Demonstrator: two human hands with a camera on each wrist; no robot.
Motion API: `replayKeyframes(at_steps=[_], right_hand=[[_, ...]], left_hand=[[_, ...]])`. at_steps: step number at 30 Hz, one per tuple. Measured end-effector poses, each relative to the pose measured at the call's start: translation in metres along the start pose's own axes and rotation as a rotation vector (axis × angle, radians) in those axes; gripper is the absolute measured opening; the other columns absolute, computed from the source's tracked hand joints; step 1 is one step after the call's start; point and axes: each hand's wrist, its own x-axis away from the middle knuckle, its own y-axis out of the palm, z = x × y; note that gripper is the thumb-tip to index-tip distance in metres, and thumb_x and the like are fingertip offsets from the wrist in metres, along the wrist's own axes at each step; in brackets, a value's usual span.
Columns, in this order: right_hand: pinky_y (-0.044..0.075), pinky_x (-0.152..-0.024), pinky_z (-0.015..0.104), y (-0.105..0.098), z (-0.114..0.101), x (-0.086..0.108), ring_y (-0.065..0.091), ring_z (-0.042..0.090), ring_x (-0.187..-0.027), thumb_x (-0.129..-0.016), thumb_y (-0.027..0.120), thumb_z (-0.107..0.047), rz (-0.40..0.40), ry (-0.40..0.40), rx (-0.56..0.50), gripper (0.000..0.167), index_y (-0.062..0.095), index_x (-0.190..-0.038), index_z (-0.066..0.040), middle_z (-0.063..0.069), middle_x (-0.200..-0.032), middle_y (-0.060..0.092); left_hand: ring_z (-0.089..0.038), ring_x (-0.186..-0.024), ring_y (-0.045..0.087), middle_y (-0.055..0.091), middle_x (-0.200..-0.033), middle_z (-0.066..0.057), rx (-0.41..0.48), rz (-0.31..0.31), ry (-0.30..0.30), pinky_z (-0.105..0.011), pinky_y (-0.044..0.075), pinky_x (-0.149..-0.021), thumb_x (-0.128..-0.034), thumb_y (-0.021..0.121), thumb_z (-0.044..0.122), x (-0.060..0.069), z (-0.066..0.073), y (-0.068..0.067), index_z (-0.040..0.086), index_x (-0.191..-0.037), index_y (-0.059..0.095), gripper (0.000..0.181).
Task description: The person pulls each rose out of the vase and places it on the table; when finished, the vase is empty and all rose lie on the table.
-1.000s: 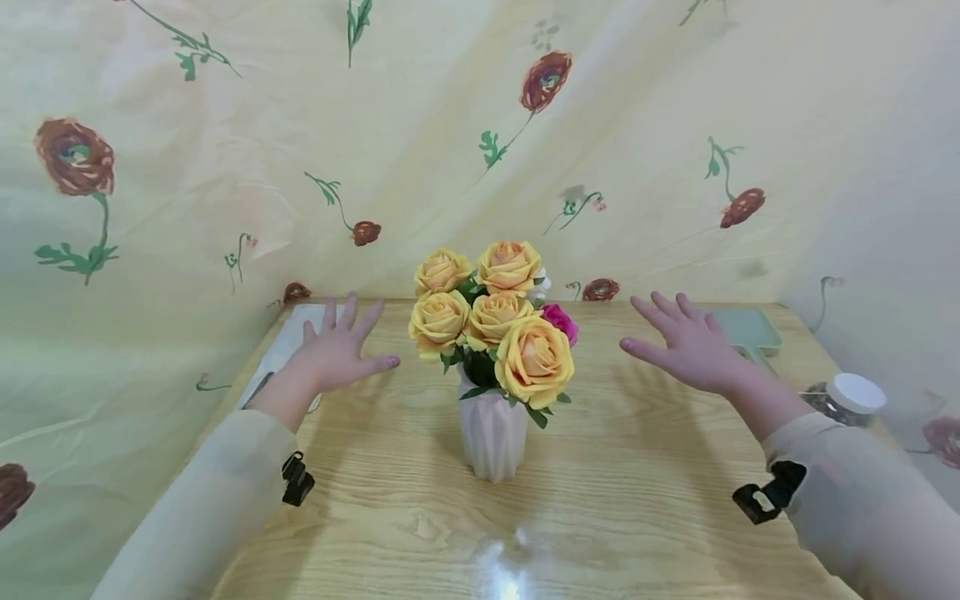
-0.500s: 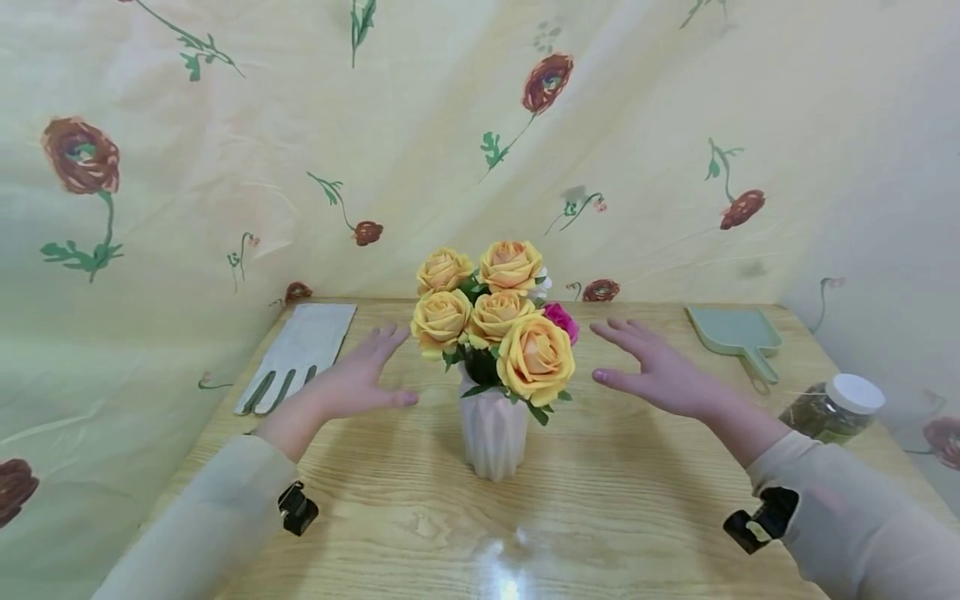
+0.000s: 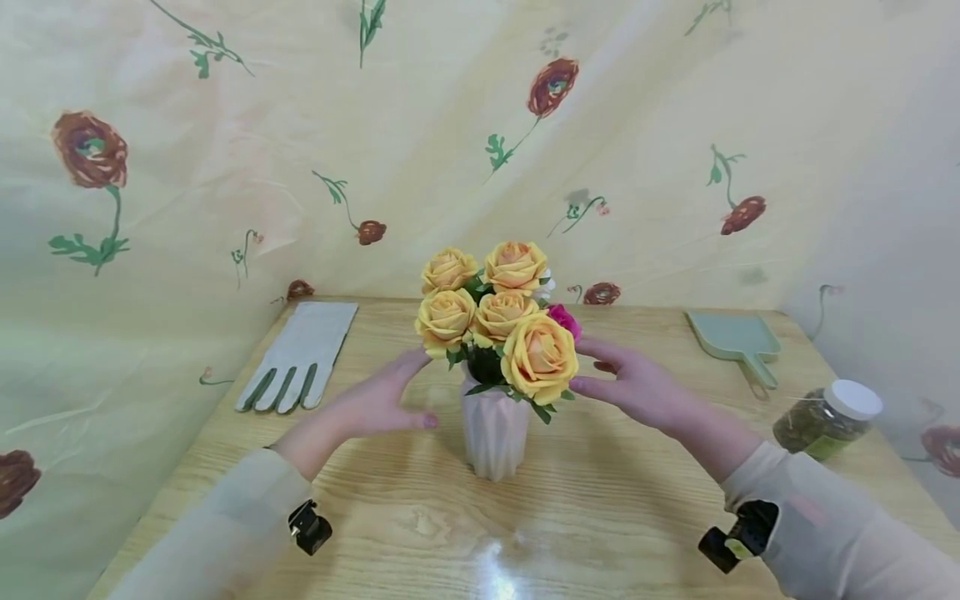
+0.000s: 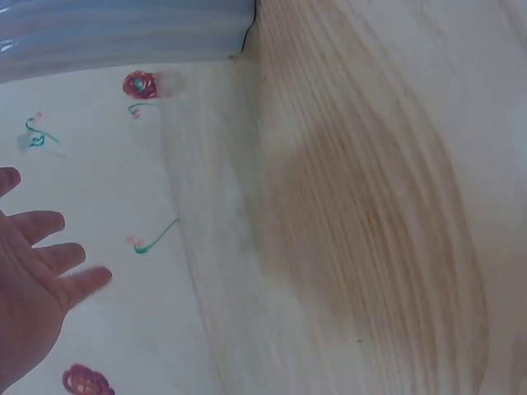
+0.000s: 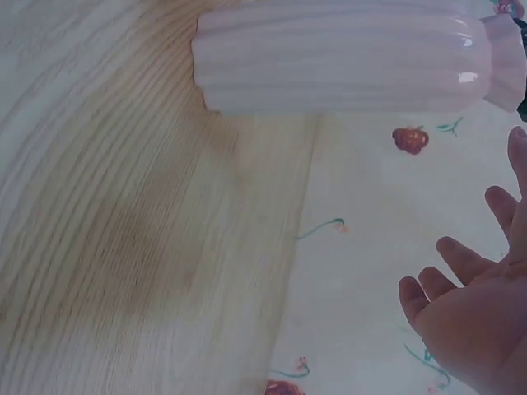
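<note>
A flat white glove (image 3: 296,354) with dark green strips between its fingers lies far left on the pale wood-grain table (image 3: 420,533). Next, the left hand (image 3: 378,402) hovers beside an upright whitish pleated vase (image 3: 495,433), its grip spread, thumb apart. The vase holds yellow-orange roses (image 3: 540,358) and a magenta flower (image 3: 564,321). The right hand (image 3: 637,385) has its grip spread too, fingertips at the blooms; contact cannot be told. Farther right sit a pale green dustpan (image 3: 733,335) and a clear, white-lidded jar (image 3: 821,422).
</note>
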Motion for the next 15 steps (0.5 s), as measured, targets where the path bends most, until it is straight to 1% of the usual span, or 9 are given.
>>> replayKeyframes(at_steps=[2,3,5,8,10,12,15], right_hand=[[0.034,-0.102,0.055,0.004,-0.002,-0.001,0.037,0.037,-0.128,-0.09,0.063,-0.034,0.006,-0.019,-0.077,0.053,0.05,-0.135,-0.009,0.014,-0.142,0.042],[0.037,-0.101,0.053,0.006,-0.004,-0.001,0.039,0.036,-0.127,-0.09,0.063,-0.03,0.005,-0.027,-0.118,0.051,0.05,-0.134,-0.007,0.014,-0.141,0.043],[0.043,-0.097,0.048,0.011,-0.006,-0.002,0.045,0.035,-0.122,-0.09,0.064,-0.026,0.007,-0.028,-0.184,0.048,0.052,-0.133,-0.007,0.012,-0.139,0.046],[0.049,-0.088,0.039,0.017,-0.011,-0.002,0.053,0.032,-0.111,-0.09,0.064,-0.022,0.02,-0.022,-0.251,0.045,0.053,-0.131,-0.007,0.011,-0.132,0.051],[0.05,-0.085,0.034,0.02,-0.014,-0.002,0.054,0.028,-0.105,-0.09,0.064,-0.02,0.042,-0.027,-0.278,0.042,0.055,-0.128,-0.006,0.012,-0.125,0.054],[0.05,-0.083,0.031,0.023,-0.017,-0.003,0.053,0.027,-0.102,-0.09,0.064,-0.017,0.061,-0.042,-0.31,0.039,0.056,-0.125,-0.003,0.014,-0.121,0.055],[0.05,-0.08,0.029,0.027,-0.019,-0.004,0.054,0.026,-0.097,-0.09,0.063,-0.012,0.078,-0.041,-0.364,0.035,0.058,-0.122,0.0,0.016,-0.118,0.054]], left_hand=[[-0.03,-0.139,0.019,0.018,-0.154,-0.01,0.06,0.007,-0.004,-0.049,0.02,-0.111,-0.0775,0.069,0.054,0.0,0.0,0.005,0.013,-0.151,0.016,0.099],[-0.03,-0.138,0.021,0.02,-0.153,-0.009,0.094,0.012,-0.004,-0.048,0.022,-0.11,-0.0777,0.07,0.051,0.0,0.0,0.008,0.013,-0.15,0.017,0.098],[-0.031,-0.136,0.025,0.022,-0.152,-0.01,0.161,0.017,-0.019,-0.048,0.025,-0.109,-0.0787,0.072,0.046,0.002,0.002,0.013,0.01,-0.15,0.018,0.096],[-0.033,-0.135,0.027,0.024,-0.151,-0.014,0.272,0.02,0.001,-0.048,0.029,-0.107,-0.0801,0.073,0.038,0.002,0.005,0.023,0.007,-0.148,0.02,0.092],[-0.036,-0.134,0.028,0.026,-0.15,-0.017,0.347,0.014,0.024,-0.047,0.03,-0.107,-0.0805,0.074,0.034,0.002,0.006,0.03,0.005,-0.148,0.02,0.091],[-0.038,-0.133,0.029,0.027,-0.149,-0.019,0.405,0.009,0.039,-0.047,0.032,-0.106,-0.0802,0.075,0.034,0.001,0.006,0.037,0.004,-0.147,0.02,0.091],[-0.041,-0.132,0.03,0.028,-0.148,-0.02,0.464,0.008,0.039,-0.047,0.033,-0.105,-0.0799,0.075,0.033,0.001,0.007,0.045,0.004,-0.147,0.02,0.091]])
